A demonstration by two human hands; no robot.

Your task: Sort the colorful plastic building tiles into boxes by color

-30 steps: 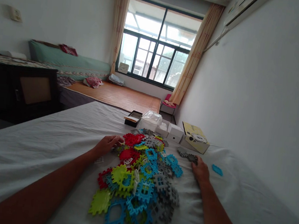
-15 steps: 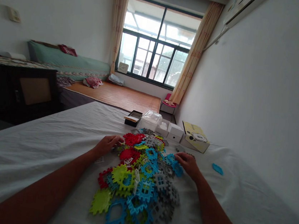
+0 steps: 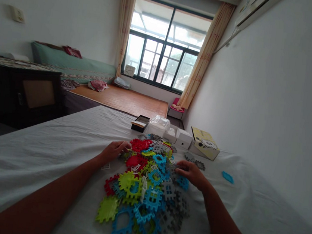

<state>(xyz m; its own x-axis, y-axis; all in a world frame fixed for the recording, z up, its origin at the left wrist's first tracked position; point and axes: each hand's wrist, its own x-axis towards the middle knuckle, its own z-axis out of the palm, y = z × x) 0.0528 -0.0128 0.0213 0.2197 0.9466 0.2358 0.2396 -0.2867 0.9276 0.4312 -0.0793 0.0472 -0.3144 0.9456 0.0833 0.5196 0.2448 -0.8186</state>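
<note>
A heap of notched plastic building panels lies on the white sheet, with red panels [image 3: 140, 145], lime-green panels [image 3: 107, 210], blue panels [image 3: 152, 198] and grey panels [image 3: 169, 189] overlapping. At the heap's upper left edge is my left hand [image 3: 114, 152], beside the red panels, its fingertips drawn together; whatever is between them is too small to make out. My right hand [image 3: 190, 173] reaches over the right side with fingers apart, tips by grey pieces and a blue panel [image 3: 182, 182] partly under the hand. Small white window-frame pieces [image 3: 144, 187] are mixed in.
Behind the heap stand a black open box [image 3: 140, 123], a clear plastic container [image 3: 159, 123], a white box [image 3: 184, 139] and a yellow box [image 3: 205, 143]. One blue panel [image 3: 227, 177] lies apart at right. A dark cabinet [image 3: 20, 90] stands at left.
My right hand has moved slightly left over the heap, away from the blue panels at its right side. Grey panels behind it show more. My left hand has hardly moved.
</note>
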